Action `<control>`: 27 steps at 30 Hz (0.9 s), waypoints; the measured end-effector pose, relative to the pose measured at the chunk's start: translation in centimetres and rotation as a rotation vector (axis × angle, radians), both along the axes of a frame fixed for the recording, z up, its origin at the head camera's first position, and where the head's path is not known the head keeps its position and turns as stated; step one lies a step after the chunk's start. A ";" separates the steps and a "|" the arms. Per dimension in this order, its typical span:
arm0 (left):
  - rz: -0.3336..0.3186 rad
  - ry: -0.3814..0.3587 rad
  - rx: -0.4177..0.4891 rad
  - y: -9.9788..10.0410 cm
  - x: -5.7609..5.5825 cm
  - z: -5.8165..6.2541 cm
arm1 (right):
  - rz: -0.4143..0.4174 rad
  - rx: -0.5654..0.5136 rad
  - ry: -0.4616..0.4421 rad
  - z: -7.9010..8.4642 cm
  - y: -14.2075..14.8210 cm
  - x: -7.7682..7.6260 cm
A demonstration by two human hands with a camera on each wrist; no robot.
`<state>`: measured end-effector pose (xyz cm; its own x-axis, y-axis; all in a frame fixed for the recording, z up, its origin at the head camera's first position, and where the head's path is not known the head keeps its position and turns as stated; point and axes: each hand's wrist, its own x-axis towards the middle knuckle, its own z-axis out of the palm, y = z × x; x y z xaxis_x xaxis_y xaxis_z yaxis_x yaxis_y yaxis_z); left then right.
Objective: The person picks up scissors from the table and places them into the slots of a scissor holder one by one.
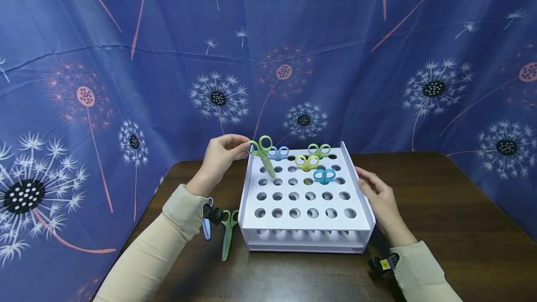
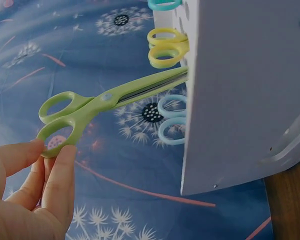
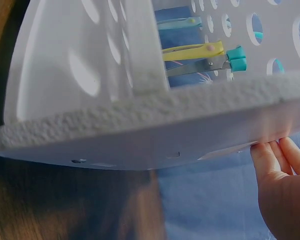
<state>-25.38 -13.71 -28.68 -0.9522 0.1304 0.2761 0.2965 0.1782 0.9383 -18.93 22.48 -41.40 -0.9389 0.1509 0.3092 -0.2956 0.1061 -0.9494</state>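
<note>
My left hand (image 1: pixel 220 160) pinches one handle loop of light green scissors (image 1: pixel 262 153) between thumb and fingers. The blades point down at the top left of a white rack (image 1: pixel 272 222) with rows of round holes. In the left wrist view the blade tip passes behind the rack's side panel, so whether it is in a hole cannot be told. With its fingertips, my right hand (image 1: pixel 382 202) touches the rack's right side panel. Blue scissors (image 1: pixel 278 153), green scissors (image 1: pixel 319 151), yellow scissors (image 1: pixel 307 162) and teal scissors (image 1: pixel 324 176) stand upright in holes, handles up.
Left of the rack, another pair of green scissors (image 1: pixel 228 236) lies on the dark wooden table (image 1: pixel 289 278). Beside it is a light blue pair (image 1: pixel 207 227), partly hidden by my left wrist. A blue curtain (image 1: pixel 335 59) with dandelion prints hangs behind the table.
</note>
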 end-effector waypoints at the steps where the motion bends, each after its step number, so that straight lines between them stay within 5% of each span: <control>1: -0.004 -0.001 0.001 0.1 0.0 -0.1 | 0.001 -0.001 0.001 0.0 0.0 0.0; 19: -0.025 -0.034 -0.119 1.7 -0.5 -2.0 | 0.010 -0.013 0.011 0.1 0.0 0.1; 27: 0.013 0.054 -0.337 2.1 -0.4 -2.4 | 0.000 -0.010 -0.002 0.1 -0.1 0.1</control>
